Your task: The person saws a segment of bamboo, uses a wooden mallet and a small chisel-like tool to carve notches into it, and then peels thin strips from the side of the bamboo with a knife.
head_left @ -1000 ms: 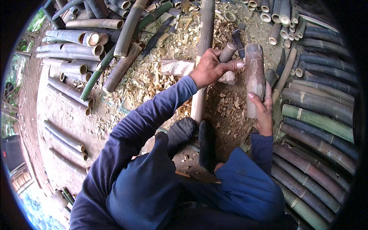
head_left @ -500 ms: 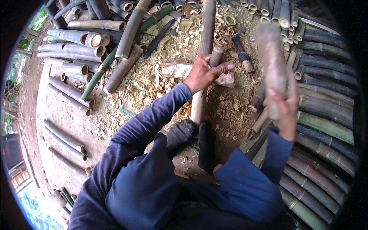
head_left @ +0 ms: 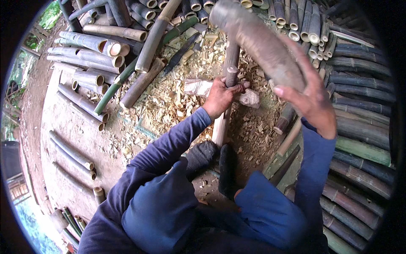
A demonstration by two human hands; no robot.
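Observation:
A bamboo pole (head_left: 220,130) lies lengthwise before me across a rough pale wood block (head_left: 196,87), its near end between my dark-covered feet (head_left: 202,155). My left hand (head_left: 220,98) is closed round an upright wooden tool handle (head_left: 231,76) over the pole, at the block; the tool's lower end is hidden. My right hand (head_left: 311,95) grips a thick wooden mallet (head_left: 266,53), smeared by motion. The mallet is raised, its head up and to the left, covering part of the pole's far stretch. It appears apart from the tool handle.
Wood chips (head_left: 169,106) cover the ground around the block. A dark blade-like tool (head_left: 181,54) lies at the far left of the pole. Cut bamboo (head_left: 91,59) is piled at the left, more at the back, and long bamboo lengths (head_left: 359,127) line the right side.
The mallet has swung left and away from me, its head now over the pole's far part. My left hand keeps its grip on the handle. The view has shifted slightly.

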